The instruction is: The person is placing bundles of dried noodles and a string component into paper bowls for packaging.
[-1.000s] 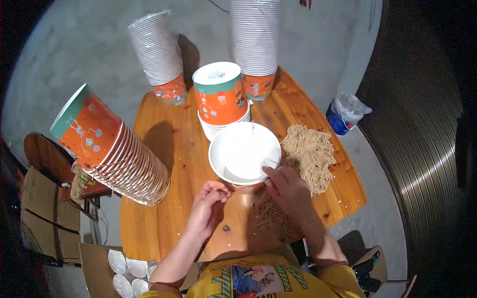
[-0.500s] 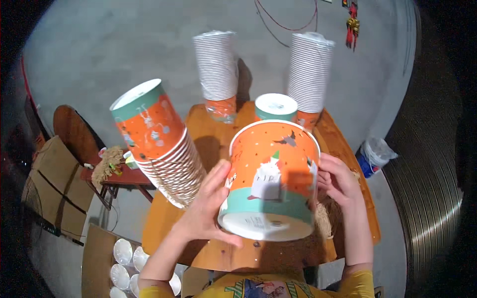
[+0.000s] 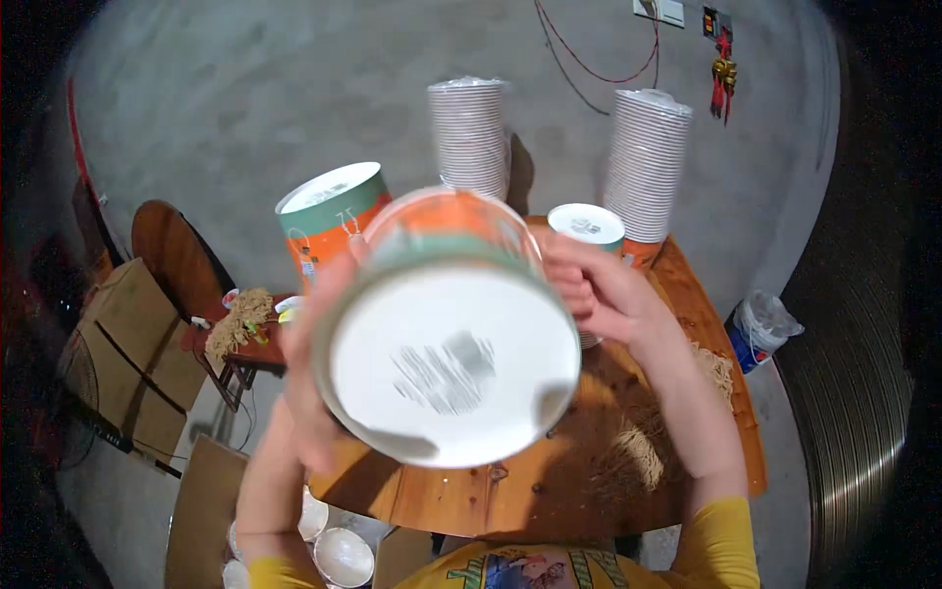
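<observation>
A large paper tub (image 3: 451,363), orange and green, is held up in front of me with its round white base tilted toward my eyes. My left hand (image 3: 319,363) grips its left side, smeared by motion. The fingers of my right hand (image 3: 594,285) curl at the tub's far right side, near the rim. Behind and to the left, an upside-down stack of matching tubs (image 3: 332,211) is partly hidden by the held one. Another upturned tub (image 3: 587,226) stands beyond my right hand.
Two tall plastic-wrapped tub stacks (image 3: 468,137) (image 3: 651,162) rise at the back of the wooden table (image 3: 510,501). Straw-coloured fibre bundles (image 3: 643,456) lie at its right. Lower left, a cardboard box (image 3: 201,506) holds several white tubs. A blue bucket (image 3: 751,334) stands right on the floor.
The held tub has come closer, moved left and tipped so its base faces me. Both hands moved with it. My view has shifted, so the background sits further right.
</observation>
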The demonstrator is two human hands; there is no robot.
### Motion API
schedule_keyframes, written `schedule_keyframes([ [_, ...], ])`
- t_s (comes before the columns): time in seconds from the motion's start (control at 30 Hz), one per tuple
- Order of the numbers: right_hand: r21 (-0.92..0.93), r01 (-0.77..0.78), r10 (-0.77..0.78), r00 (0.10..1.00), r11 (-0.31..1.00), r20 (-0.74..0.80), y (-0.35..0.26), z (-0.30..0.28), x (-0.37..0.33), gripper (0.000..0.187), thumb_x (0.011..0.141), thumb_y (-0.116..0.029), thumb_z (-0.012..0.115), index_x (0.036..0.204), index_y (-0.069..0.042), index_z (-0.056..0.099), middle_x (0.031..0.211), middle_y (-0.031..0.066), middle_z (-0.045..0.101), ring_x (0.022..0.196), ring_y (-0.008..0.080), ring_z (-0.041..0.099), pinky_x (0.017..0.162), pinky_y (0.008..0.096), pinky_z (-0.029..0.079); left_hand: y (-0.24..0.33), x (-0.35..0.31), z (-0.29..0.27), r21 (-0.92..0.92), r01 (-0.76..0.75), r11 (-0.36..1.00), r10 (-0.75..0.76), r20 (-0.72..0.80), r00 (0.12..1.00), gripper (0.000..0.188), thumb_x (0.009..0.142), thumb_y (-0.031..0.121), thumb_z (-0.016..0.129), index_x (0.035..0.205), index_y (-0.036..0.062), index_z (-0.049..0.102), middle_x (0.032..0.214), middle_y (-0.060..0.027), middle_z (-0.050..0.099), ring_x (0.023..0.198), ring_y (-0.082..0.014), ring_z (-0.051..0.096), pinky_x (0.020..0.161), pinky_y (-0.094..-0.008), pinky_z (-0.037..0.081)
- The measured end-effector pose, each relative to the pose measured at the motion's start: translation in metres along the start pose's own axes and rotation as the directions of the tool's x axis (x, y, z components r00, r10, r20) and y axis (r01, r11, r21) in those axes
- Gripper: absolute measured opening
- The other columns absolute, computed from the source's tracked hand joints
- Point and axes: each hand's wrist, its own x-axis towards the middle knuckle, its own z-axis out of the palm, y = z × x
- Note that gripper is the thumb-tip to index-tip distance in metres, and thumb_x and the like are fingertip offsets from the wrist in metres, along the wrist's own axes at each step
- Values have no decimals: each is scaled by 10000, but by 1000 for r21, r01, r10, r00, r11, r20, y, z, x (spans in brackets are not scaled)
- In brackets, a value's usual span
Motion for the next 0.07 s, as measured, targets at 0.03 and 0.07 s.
schedule_keyframes([
  [0.03, 44, 34, -36, 998, 998, 47, -8, 10, 5, 262, 936, -148, 503, 1188, -84, 478, 637, -75, 407, 467, 5, 351, 375, 141, 261, 2, 13, -19, 372, -19, 928, -37, 140, 989, 1121, 738, 699, 561, 1460, 50, -1, 1495, -221, 143, 1327, -374, 299, 1088, -487, 240],
  [0.07, 75, 94, -101, 991, 993, 87, -14, 15, 13, 266, 940, -178, 507, 1189, -88, 486, 666, -50, 427, 483, 5, 362, 376, 141, 257, 3, 11, -21, 376, -16, 927, -40, 140, 989, 1121, 738, 699, 561, 1460, 50, -1, 1495, -221, 143, 1327, -374, 299, 1088, -487, 240],
])
